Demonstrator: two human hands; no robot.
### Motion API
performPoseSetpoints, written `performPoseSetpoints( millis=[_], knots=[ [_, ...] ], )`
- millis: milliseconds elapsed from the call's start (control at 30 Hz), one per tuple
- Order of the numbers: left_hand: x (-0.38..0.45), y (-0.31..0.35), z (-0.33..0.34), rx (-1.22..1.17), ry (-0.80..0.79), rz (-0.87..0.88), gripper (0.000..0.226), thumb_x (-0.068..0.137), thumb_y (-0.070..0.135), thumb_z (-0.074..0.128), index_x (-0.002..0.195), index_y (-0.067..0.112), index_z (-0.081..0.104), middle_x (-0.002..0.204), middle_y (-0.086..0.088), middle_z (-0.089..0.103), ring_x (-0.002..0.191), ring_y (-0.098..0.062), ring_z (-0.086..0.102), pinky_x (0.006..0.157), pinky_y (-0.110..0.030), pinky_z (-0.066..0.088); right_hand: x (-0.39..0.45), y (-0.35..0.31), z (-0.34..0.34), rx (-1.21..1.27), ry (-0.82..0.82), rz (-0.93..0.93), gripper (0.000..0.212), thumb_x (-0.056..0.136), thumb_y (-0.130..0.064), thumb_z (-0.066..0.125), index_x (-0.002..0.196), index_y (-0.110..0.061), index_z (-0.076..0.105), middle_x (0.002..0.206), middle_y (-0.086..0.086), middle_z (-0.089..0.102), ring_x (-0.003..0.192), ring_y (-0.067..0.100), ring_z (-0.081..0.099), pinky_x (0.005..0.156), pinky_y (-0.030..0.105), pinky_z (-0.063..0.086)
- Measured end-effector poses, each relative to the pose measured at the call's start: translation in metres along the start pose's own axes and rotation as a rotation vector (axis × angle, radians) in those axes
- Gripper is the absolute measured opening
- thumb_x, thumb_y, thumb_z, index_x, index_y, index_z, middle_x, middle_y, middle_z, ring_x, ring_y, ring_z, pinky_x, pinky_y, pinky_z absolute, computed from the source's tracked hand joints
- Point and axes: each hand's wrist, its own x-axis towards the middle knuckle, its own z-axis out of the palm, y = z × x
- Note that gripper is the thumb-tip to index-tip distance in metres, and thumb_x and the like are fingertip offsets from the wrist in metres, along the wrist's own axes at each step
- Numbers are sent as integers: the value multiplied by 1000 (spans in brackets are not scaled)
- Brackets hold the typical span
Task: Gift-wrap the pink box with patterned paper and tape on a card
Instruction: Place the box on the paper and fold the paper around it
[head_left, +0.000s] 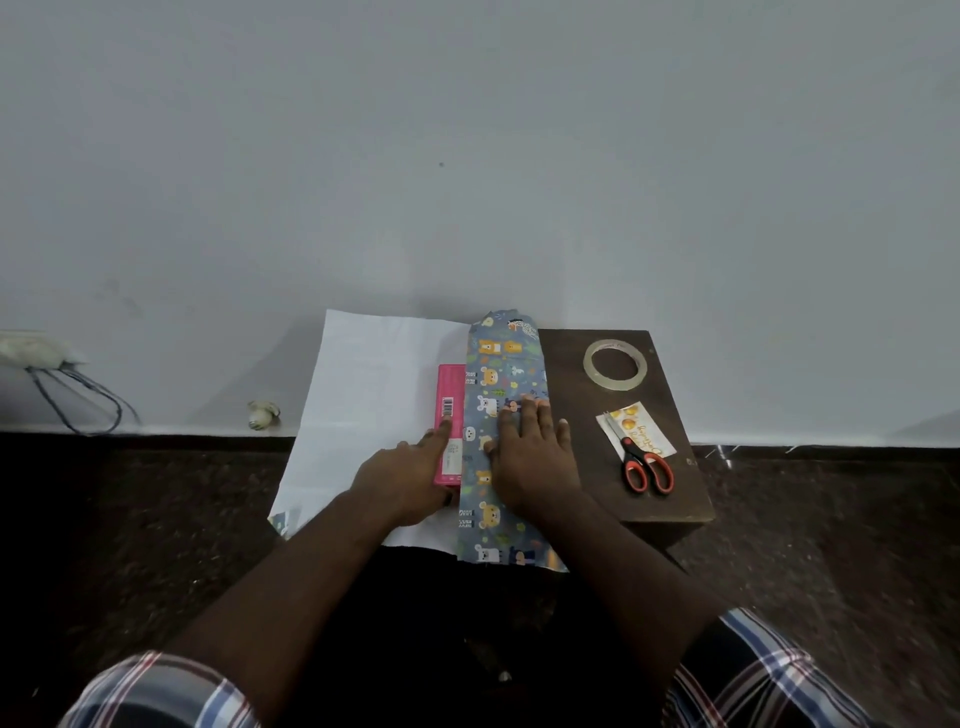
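The pink box (451, 415) lies on the wrapping paper, whose white back (374, 405) spreads out to the left. A flap of the paper's blue animal-patterned side (501, 374) is folded over the box's right part. My left hand (410, 475) touches the exposed pink strip with an extended finger. My right hand (530, 447) presses flat on the patterned flap, fingers spread. The card (636, 431) lies on the dark wooden board to the right, partly under the scissors.
A roll of clear tape (615, 365) sits at the back of the wooden board (571, 374). Red-handled scissors (644, 462) rest on the card. A wall stands close behind. A small pale object (264, 414) and cables (78, 400) lie at left on the dark floor.
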Motion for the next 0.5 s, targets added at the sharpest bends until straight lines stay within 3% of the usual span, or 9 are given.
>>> performPoseSetpoints(
  millis=[200,300,400,500],
  knots=[
    [-6,5,-3,-86,-19,-12,95,97,52,58,161,28,-8,162,-12,31,140,-39,42,114,-50,38,-4,-9,5,20,13,-69,56,109,-32,21,159,-6,13,167,18,4,154,35,-2,123,49,-2],
    [-7,-5,-4,-394,-58,65,96,90,48,70,160,38,5,159,-3,40,141,-33,44,116,-46,38,-6,-14,8,34,36,-118,55,106,-22,31,158,-9,18,167,16,9,154,34,2,124,46,0],
    [-9,-20,-9,-744,123,-19,66,94,26,69,153,30,40,151,0,52,136,-19,51,110,-31,40,-4,-15,8,48,46,-119,56,104,-20,34,158,-11,19,167,16,11,154,34,3,124,46,1],
    [-7,-39,-6,-681,421,-229,43,98,12,54,140,17,58,141,-5,61,131,-19,56,108,-26,39,-2,-13,7,45,37,-105,57,104,-19,33,158,-12,18,167,15,9,155,33,2,123,46,1]
  ],
)
